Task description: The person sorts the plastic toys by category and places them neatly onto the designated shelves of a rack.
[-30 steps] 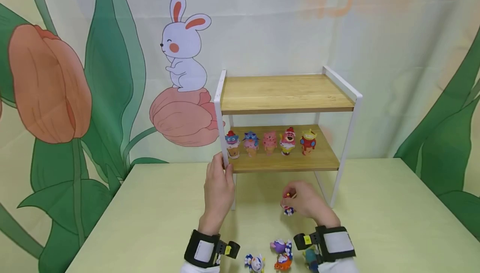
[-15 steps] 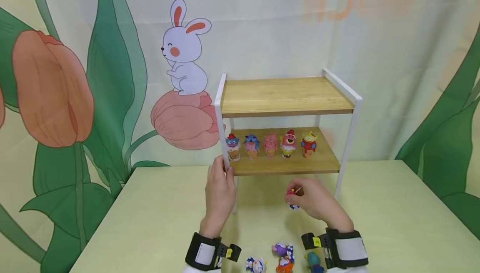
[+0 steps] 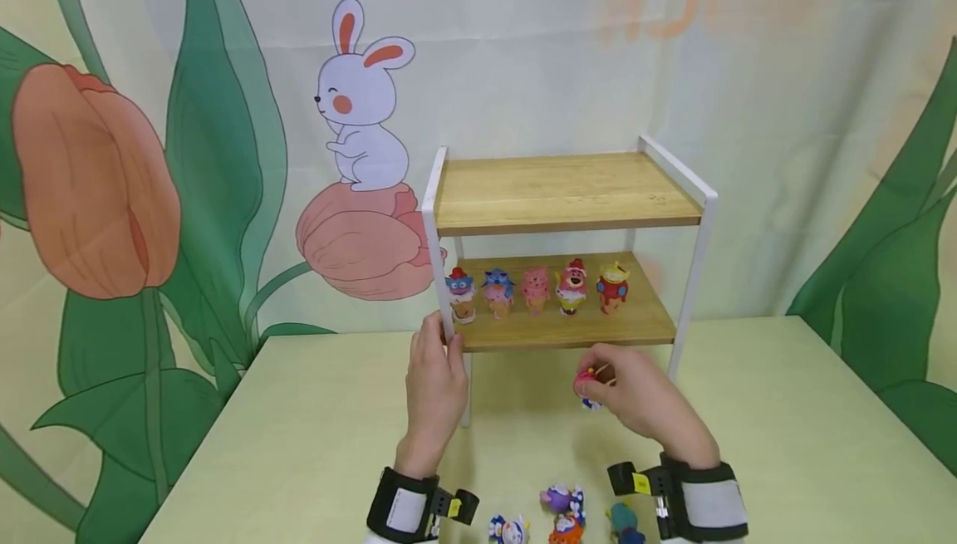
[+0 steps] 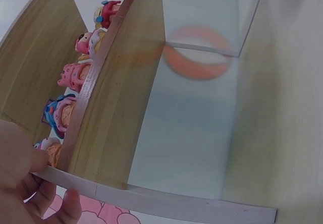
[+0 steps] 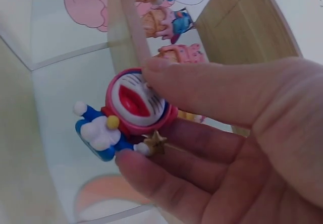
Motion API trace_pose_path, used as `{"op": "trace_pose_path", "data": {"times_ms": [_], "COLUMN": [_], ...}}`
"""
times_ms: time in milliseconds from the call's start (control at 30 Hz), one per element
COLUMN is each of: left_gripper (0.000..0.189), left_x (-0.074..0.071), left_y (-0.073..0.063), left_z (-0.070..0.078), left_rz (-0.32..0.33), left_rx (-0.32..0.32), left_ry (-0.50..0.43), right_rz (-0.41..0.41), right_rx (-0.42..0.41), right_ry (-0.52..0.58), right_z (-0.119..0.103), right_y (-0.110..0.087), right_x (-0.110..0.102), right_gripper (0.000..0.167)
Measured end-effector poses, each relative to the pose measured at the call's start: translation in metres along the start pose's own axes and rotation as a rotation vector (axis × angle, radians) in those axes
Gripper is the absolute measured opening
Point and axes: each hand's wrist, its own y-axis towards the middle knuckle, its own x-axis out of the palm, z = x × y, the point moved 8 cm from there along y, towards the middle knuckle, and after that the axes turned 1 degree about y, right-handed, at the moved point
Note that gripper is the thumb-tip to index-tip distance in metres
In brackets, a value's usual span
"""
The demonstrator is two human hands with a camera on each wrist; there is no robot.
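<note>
My left hand [image 3: 436,378] grips the white front-left post [image 4: 166,201] of a two-tier shelf, just below its lower board. In my right hand [image 3: 635,390], thumb and fingers pinch a small toy figurine [image 5: 126,108] with a pink-rimmed head, open red mouth, blue and white body and a gold star. The hand hovers in front of the shelf, below the lower board's front edge. On that lower wooden board [image 3: 568,330] several ice-cream-cone figurines stand in a row, the rightmost a red and yellow one [image 3: 613,288]. Fingers partly cover the held figurine's head.
Several more figurines lie on the pale table near me: a white and blue one [image 3: 510,530], a purple one [image 3: 557,497], an orange one [image 3: 566,529] and a teal one [image 3: 625,523]. The shelf's upper board [image 3: 568,187] overhangs the row. A printed curtain [image 3: 523,71] hangs behind.
My right hand has moved slightly up and to the right, carrying the figurine closer to the lower board. The left hand keeps its grip on the post.
</note>
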Motion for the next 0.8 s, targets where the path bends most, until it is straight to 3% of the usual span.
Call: {"op": "trace_pose_path", "data": {"times_ms": [367, 800], "left_gripper": [0.030, 0.031], "left_x": [0.001, 0.001], "left_y": [0.000, 0.001], "left_z": [-0.001, -0.001], "left_rz": [-0.002, 0.005], "left_rx": [-0.007, -0.009], "left_ry": [-0.004, -0.001], "right_rz": [0.006, 0.095], "right_rx": [-0.035, -0.056], "right_ry": [0.003, 0.005], "right_z": [-0.025, -0.039], "right_y": [-0.011, -0.017], "right_x": [-0.010, -0.024], "right_gripper": [0.006, 0.009]}}
